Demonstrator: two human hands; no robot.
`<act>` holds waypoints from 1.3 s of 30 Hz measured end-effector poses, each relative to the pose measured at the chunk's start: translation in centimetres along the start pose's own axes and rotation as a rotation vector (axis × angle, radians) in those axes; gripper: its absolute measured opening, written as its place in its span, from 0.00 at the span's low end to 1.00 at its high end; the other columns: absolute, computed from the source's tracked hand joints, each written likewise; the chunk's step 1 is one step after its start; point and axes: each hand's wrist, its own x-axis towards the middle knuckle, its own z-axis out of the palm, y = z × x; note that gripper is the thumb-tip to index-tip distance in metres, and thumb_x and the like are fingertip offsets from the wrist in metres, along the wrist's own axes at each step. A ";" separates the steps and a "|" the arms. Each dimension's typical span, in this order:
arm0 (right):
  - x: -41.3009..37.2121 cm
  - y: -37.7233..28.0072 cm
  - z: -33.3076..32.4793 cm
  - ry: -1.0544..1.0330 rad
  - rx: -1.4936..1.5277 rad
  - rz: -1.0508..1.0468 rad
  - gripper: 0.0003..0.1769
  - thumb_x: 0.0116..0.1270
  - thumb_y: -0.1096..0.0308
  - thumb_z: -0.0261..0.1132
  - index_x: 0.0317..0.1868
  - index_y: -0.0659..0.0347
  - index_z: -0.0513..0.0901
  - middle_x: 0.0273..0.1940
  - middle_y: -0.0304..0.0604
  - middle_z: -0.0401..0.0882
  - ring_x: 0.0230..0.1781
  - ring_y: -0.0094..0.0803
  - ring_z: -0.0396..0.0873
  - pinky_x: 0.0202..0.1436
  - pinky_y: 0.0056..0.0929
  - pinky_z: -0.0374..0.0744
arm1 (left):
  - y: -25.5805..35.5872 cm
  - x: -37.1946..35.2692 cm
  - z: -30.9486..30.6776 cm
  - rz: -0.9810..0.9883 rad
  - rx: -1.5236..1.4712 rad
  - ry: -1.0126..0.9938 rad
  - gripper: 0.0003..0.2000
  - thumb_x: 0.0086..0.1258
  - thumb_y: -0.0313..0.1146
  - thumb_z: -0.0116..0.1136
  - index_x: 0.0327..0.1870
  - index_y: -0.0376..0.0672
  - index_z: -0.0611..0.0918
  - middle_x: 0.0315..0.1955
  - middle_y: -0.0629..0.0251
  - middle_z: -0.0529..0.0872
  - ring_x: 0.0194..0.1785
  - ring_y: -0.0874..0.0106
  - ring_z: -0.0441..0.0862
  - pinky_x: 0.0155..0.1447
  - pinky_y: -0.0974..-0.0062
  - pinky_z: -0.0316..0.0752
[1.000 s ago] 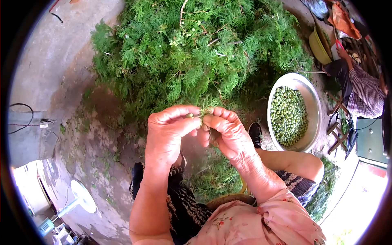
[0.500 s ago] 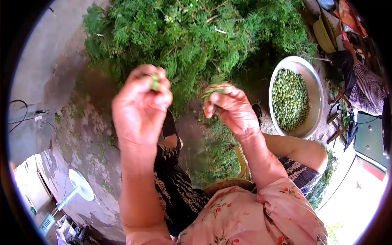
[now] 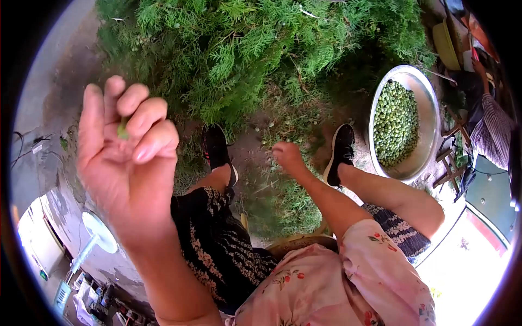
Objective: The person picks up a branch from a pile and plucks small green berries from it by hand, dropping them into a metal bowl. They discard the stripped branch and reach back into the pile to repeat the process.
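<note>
L hand (image 3: 128, 152): palm facing cam, fingers loosely curled on a small green piece (image 3: 123, 129). Piece is blurred + partly hidden; long axis approx. up-down in view, can't tell which end is which. R hand (image 3: 288, 156): btwn L shoe (image 3: 216, 146) & R shoe (image 3: 341, 146), fingers bunched, pointing L; can't tell if it's pinching anything. Green branches (image 3: 244, 60) ahead; metal bowl (image 3: 428, 127) w/ green cones (image 3: 397, 122) on R, nr R shoe.

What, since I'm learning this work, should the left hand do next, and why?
Probably carry the small, blurred green piece across to the round silver metal bowl: the left hand holds that piece away from the bowl, where many small round green fruits lie.
</note>
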 end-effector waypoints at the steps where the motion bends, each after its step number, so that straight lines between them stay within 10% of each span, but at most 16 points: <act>1: 1.4 0.3 0.0 0.047 -0.039 0.004 0.04 0.51 0.71 0.61 0.29 0.60 0.80 0.26 0.49 0.78 0.30 0.46 0.78 0.34 0.37 0.76 | 0.4 -0.1 -0.4 -0.007 0.020 -0.011 0.13 0.74 0.33 0.41 0.44 0.28 0.71 0.30 0.65 0.65 0.26 0.76 0.62 0.21 0.82 0.60; 10: 7.8 -0.2 2.4 0.076 -0.426 0.069 0.13 0.53 0.73 0.65 0.40 0.63 0.75 0.42 0.56 0.72 0.41 0.55 0.74 0.40 0.43 0.76 | 1.1 -1.3 0.4 0.098 0.050 0.248 0.12 0.75 0.29 0.37 0.49 0.29 0.67 0.37 0.61 0.63 0.31 0.73 0.64 0.21 0.80 0.62; 15: 8.8 2.0 3.1 0.140 -0.491 0.107 0.11 0.53 0.76 0.62 0.39 0.62 0.76 0.38 0.53 0.71 0.36 0.50 0.74 0.39 0.41 0.76 | 1.0 -1.5 1.0 0.093 0.099 0.268 0.11 0.75 0.30 0.36 0.50 0.31 0.66 0.36 0.62 0.64 0.30 0.74 0.63 0.21 0.80 0.60; 20: 8.6 5.2 6.8 0.051 0.105 0.079 0.08 0.52 0.77 0.59 0.35 0.63 0.74 0.35 0.51 0.71 0.34 0.47 0.74 0.36 0.38 0.75 | 1.4 -1.8 1.0 0.084 0.091 0.276 0.09 0.75 0.31 0.37 0.47 0.35 0.65 0.35 0.62 0.63 0.29 0.74 0.63 0.20 0.81 0.59; 26: 8.5 -1.1 5.9 -0.008 -0.473 -0.078 0.08 0.50 0.77 0.57 0.34 0.64 0.73 0.33 0.53 0.73 0.38 0.51 0.74 0.40 0.40 0.75 | 1.4 -1.8 0.9 0.075 0.117 0.266 0.08 0.75 0.31 0.37 0.47 0.35 0.64 0.35 0.62 0.63 0.29 0.74 0.63 0.20 0.81 0.59; 32: 9.5 -0.6 2.6 -0.042 -0.092 0.018 0.09 0.50 0.79 0.56 0.34 0.64 0.76 0.34 0.53 0.74 0.40 0.50 0.74 0.43 0.38 0.75 | 1.8 -1.9 0.8 0.097 0.124 0.298 0.08 0.75 0.30 0.36 0.46 0.34 0.64 0.35 0.62 0.63 0.29 0.74 0.63 0.20 0.80 0.59; 39: 5.4 3.6 4.5 -0.258 -0.313 0.033 0.12 0.60 0.68 0.53 0.42 0.62 0.74 0.40 0.57 0.73 0.42 0.50 0.74 0.43 0.42 0.73 | 2.5 -2.0 -0.6 0.085 0.167 0.232 0.09 0.75 0.29 0.35 0.48 0.32 0.65 0.35 0.63 0.63 0.29 0.75 0.63 0.22 0.80 0.60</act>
